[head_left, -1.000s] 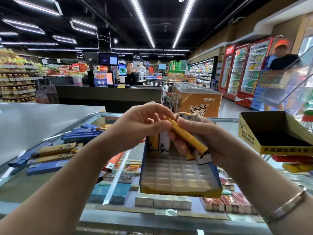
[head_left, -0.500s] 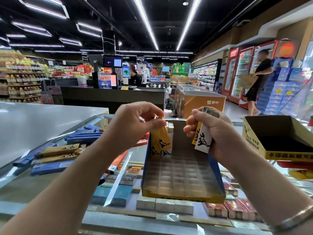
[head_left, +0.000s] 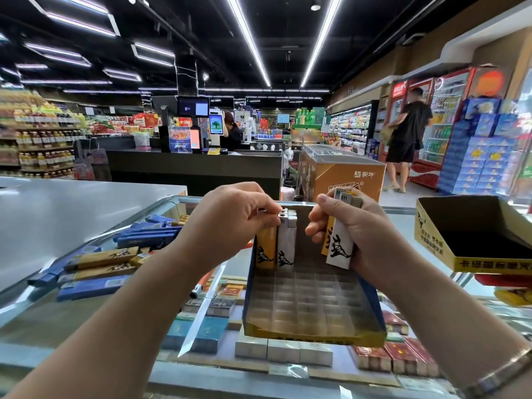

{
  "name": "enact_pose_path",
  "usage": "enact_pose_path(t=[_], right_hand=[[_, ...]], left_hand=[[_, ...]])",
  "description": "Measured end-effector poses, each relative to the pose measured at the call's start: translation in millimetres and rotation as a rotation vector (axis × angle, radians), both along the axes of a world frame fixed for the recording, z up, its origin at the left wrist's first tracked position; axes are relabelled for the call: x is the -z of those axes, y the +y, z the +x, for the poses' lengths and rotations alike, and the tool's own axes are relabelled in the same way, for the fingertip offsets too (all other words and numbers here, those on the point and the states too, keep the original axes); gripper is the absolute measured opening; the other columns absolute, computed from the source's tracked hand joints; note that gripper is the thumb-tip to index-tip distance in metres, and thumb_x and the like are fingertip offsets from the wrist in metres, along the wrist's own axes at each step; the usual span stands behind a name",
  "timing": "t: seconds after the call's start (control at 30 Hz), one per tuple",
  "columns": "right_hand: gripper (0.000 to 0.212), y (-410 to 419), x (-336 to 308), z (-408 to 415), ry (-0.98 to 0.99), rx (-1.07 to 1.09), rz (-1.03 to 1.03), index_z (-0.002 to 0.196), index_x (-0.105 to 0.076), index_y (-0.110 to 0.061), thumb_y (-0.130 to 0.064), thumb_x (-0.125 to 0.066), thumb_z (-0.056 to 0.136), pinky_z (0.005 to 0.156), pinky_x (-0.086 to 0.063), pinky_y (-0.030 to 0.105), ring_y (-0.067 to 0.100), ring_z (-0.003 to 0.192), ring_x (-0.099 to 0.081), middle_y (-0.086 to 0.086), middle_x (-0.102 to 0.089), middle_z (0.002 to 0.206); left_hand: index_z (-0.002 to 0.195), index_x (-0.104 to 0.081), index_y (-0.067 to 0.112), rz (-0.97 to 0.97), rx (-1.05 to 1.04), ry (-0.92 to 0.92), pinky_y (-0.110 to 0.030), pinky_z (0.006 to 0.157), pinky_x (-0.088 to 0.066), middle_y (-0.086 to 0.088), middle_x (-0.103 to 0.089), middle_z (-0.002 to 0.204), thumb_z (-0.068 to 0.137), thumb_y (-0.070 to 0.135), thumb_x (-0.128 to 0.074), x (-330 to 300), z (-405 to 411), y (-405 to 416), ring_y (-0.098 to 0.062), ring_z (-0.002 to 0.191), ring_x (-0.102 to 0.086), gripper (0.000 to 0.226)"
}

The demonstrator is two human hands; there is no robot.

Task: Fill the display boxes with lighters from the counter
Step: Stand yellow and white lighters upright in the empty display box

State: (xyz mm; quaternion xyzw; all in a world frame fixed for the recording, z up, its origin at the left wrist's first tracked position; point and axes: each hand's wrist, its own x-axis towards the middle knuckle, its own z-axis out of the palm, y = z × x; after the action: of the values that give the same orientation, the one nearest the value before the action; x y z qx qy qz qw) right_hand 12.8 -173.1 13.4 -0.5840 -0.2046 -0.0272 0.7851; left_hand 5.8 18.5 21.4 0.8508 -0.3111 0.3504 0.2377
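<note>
From the head view, the left hand [head_left: 234, 217] pinched the top of a yellow lighter [head_left: 266, 247] standing in the back left corner of the display box [head_left: 311, 306], with white lighters [head_left: 286, 243] upright just beside it. The right hand [head_left: 354, 234] was curled round a small bundle of lighters [head_left: 338, 243], white and yellow, held over the box's back right part. More lighters [head_left: 100, 263] lay loose on the glass tabletop [head_left: 43, 318] to the left, and a second box [head_left: 475, 234] stood at the right.

The likely trouble seemed twofold. A lighter pushed down off its cell could lean and topple its neighbours, since most of the grid stood bare and gave no side support. The right hand's bundle, gripped only at its lower half, could fan out and let one slip into the box.
</note>
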Motion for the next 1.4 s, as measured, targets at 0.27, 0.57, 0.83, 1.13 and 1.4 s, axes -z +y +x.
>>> enact_pose_path(t=[0.27,0.57,0.83,1.13,1.4], right_hand=[[0.016,0.2,1.3,0.2,-0.007,-0.016,-0.006,0.099,-0.046,-0.007,-0.011,-0.057,0.088,0.05,-0.053,0.026,0.02,0.056,-0.062,0.01,-0.061,0.067],[0.015,2.5,-0.9,-3.0,-0.005,-0.014,-0.008,0.099,-0.045,-0.007,-0.01,-0.056,0.089,0.051,-0.052,0.027,0.02,0.055,-0.061,0.012,-0.059,0.07],[0.013,2.9,-0.9,-4.7,0.006,-0.027,-0.003,0.097,-0.045,-0.007,-0.009,-0.055,0.09,0.051,-0.051,0.028,0.021,0.055,-0.06,0.013,-0.058,0.069],[0.015,0.9,-0.3,-3.8,0.048,-0.01,-0.048,0.091,-0.048,-0.007,0.006,-0.052,0.086,0.055,-0.051,0.03,0.02,0.057,-0.059,0.009,-0.056,0.065],[0.04,-0.3,-4.5,-7.7,-0.049,-0.127,-0.316,0.106,-0.059,-0.006,0.02,-0.049,0.077,0.06,-0.048,0.023,0.012,0.064,-0.057,0.004,-0.058,0.07]], left_hand=[[0.092,-0.073,0.015,-0.008,0.008,-0.005,-0.023,0.066,-0.055,0.013,-0.062,0.081,0.08,0.017,-0.068,1.3,1.3,1.1,-0.005,0.073,-0.063,0.013],[0.088,-0.074,0.012,0.03,0.005,-0.078,-0.027,0.063,-0.055,0.009,-0.064,0.081,0.078,0.013,-0.071,2.6,0.5,-2.6,-0.007,0.069,-0.062,0.011],[0.087,-0.073,0.016,-0.02,0.005,0.067,-0.021,0.065,-0.054,0.018,-0.057,0.084,0.079,0.017,-0.07,6.0,5.9,-0.6,-0.005,0.073,-0.061,0.009],[0.075,-0.068,0.024,-0.012,-0.039,0.097,-0.015,0.061,-0.051,0.018,-0.058,0.077,0.076,0.019,-0.074,3.4,5.9,7.2,-0.002,0.07,-0.06,0.008],[0.079,-0.06,0.043,-0.261,0.101,0.094,-0.017,0.06,-0.052,0.018,-0.058,0.084,0.073,0.055,-0.055,-0.7,1.7,-1.8,-0.007,0.076,-0.058,0.014]])
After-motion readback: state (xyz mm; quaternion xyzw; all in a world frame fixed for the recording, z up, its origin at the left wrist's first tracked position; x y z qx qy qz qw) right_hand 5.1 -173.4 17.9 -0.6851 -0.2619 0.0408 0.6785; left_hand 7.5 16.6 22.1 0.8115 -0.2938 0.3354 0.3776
